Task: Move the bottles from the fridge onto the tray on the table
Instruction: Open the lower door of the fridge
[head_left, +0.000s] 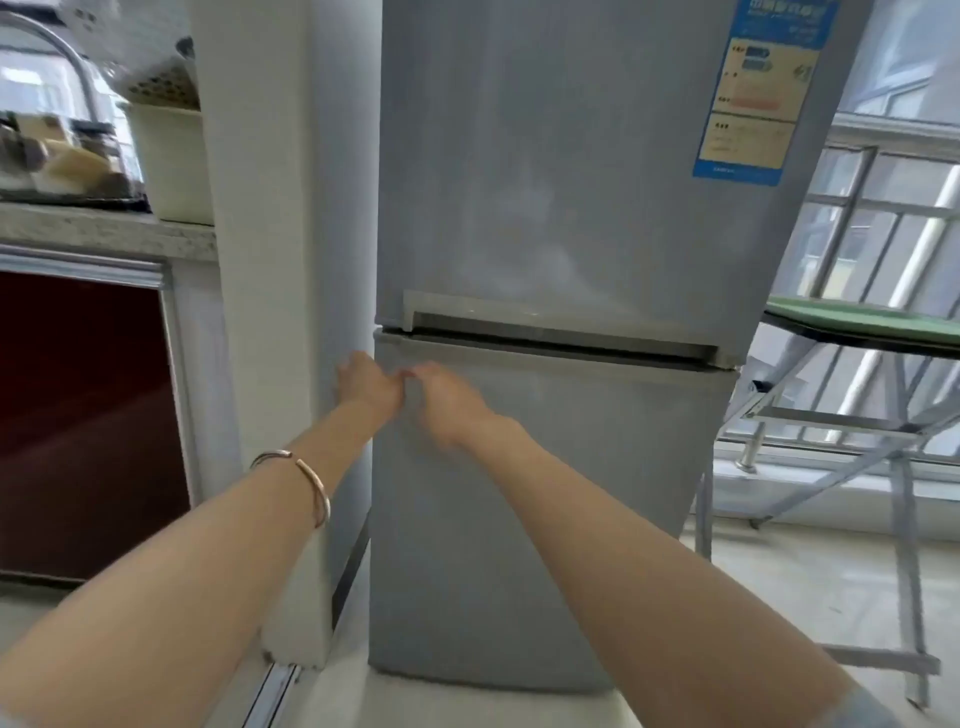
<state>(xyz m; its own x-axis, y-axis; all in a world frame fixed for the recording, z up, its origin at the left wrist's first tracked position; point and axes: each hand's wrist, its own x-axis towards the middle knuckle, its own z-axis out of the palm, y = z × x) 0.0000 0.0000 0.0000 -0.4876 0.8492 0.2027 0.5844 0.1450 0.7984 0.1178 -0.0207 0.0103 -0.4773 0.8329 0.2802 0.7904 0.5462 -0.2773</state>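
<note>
Both hands at the fridge (545, 493), doors closed, bottles unseen. Left hand (370, 384) curled around the lower door's left edge; right hand (447, 397) blurred, fingers bent, touching the door front beside it.

This is a home kitchen. A tall grey two-door fridge (561, 312) with a blue-and-yellow energy label (758, 88) fills the centre of the frame. At upper left, a speckled stone countertop (104, 231) carries a white plastic basket (171, 156) above a dark red cabinet door (83, 426).
</note>
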